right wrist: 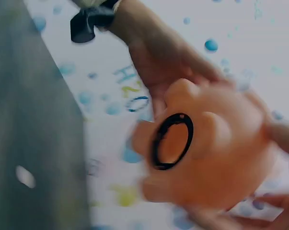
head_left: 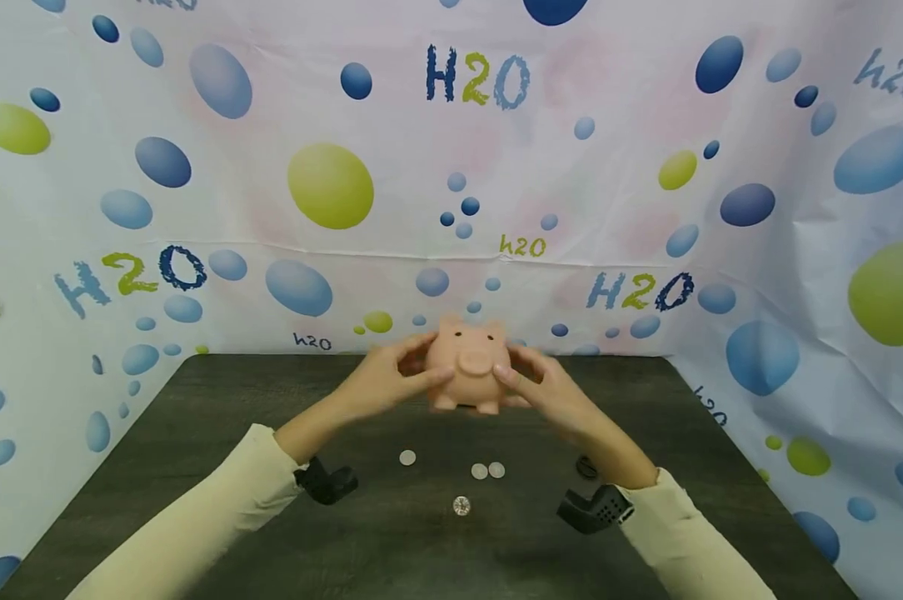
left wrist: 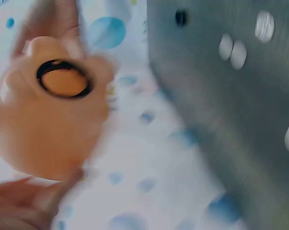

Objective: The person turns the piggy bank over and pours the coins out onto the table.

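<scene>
Both hands hold a pink piggy bank [head_left: 466, 371] up above the table, its snout towards me. My left hand [head_left: 384, 377] grips one side with the thumb in front, and my right hand [head_left: 552, 392] grips the other. The wrist views show the underside, where a black-rimmed round hole [right wrist: 156, 148] stands uncovered between the feet. Below the bank, silver coins lie on the table: a coin [head_left: 407, 457] at left, a touching pair [head_left: 487, 471] and a shinier coin [head_left: 461, 506] nearer me. A small dark round piece [head_left: 586, 467] lies near the right wrist.
The dark wood-look table [head_left: 391, 542] reaches back to a white curtain [head_left: 451, 292] printed with blue and green dots and H2O lettering. Black wrist cameras [head_left: 326, 483] sit on both forearms, just above the tabletop in view.
</scene>
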